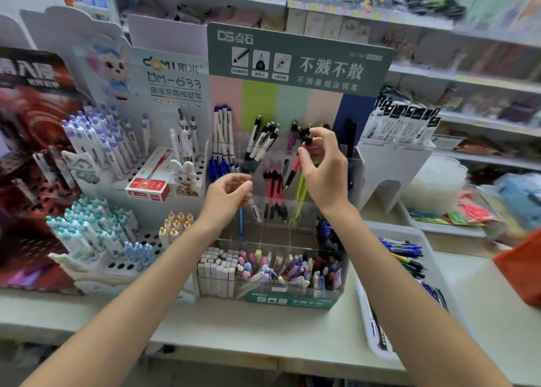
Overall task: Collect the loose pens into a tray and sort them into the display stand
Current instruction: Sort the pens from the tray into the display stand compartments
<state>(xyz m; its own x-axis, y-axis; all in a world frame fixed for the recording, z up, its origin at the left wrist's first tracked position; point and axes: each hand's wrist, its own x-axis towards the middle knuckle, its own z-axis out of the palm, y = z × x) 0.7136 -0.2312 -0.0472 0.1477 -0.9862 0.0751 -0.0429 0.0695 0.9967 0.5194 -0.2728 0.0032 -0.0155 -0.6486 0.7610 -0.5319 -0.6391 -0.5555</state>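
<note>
- The right hand [325,164] is raised in front of the display stand [298,61], its fingers pinched on the black top end of a pink pen [295,168]. The pen hangs tip down over the stand's upper tiers, and the fingers hide how the clip end is held.
- The left hand [231,192] is lower and to the left, with its fingers curled in toward the thumb. The end of a white pen [256,210] shows just beneath it, but I cannot tell whether the hand grips that pen or only hovers in front of it.
- The stand's clear walls blur what is behind them. The pink-and-black pens [273,193] and the yellow-green ones [301,196] can be told by colour, but not counted.
- The front bin of mixed pastel pens [275,266] is a jumble, with single pens hard to separate.
- The white tray [421,233] sits on the desk [257,325] to the right of the stand. The right forearm crosses it, so only part of the loose pens [408,253] shows, in blue, yellow and dark colours.
- The shelves [468,79] behind are smeared by motion and their goods are unreadable.
- The hole-board rack of purple-capped pens [99,140] on the left is clearer.
</note>
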